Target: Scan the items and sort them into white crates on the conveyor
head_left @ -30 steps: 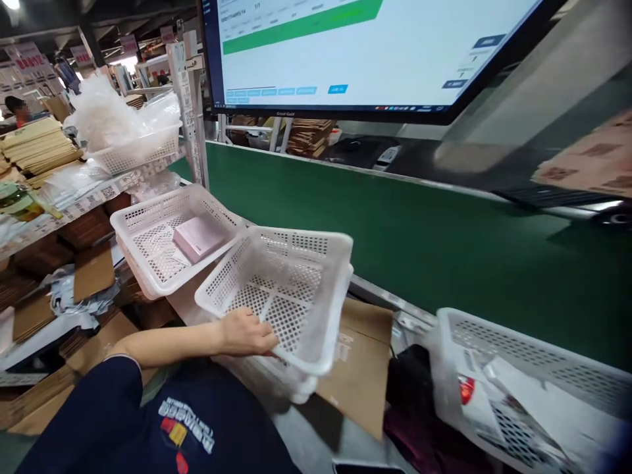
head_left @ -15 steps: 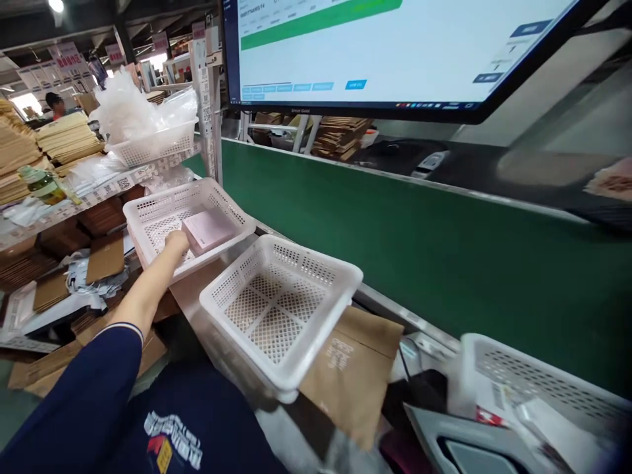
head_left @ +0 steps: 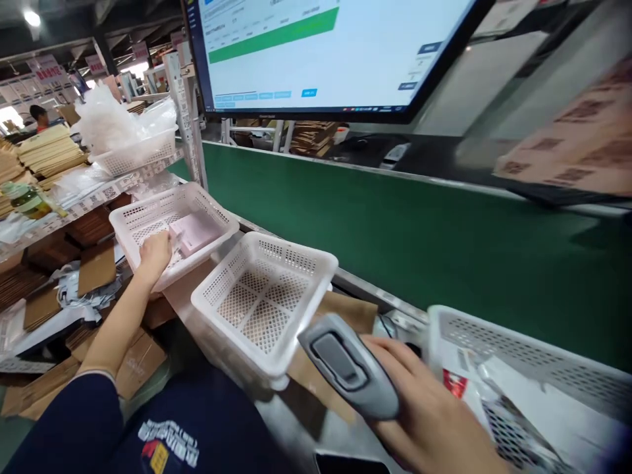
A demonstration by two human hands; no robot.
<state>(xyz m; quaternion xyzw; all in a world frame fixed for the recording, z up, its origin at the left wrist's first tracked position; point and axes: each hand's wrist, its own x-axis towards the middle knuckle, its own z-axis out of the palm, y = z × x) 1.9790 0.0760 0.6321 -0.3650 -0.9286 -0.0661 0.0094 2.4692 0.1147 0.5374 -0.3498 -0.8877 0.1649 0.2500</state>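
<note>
- I see left arm outstretched; left hand curled beside pink box, both inside white basket; can't tell its hold;
- right hand wrapped round grey scanner;

A pale pink box lies in a white basket; grey scanner held tilted.

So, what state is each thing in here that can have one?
Monitor: on.
Ceiling lamp: lit.
Scanner: held in the right grip.
Pink box: looks closed, lying in the left basket.
Left grip: curled beside the pink box; what it holds, unclear.
Middle basket: upright, open-topped.
Right basket: upright, loaded with papers.
Green belt: moving or stopped, cannot tell.
</note>
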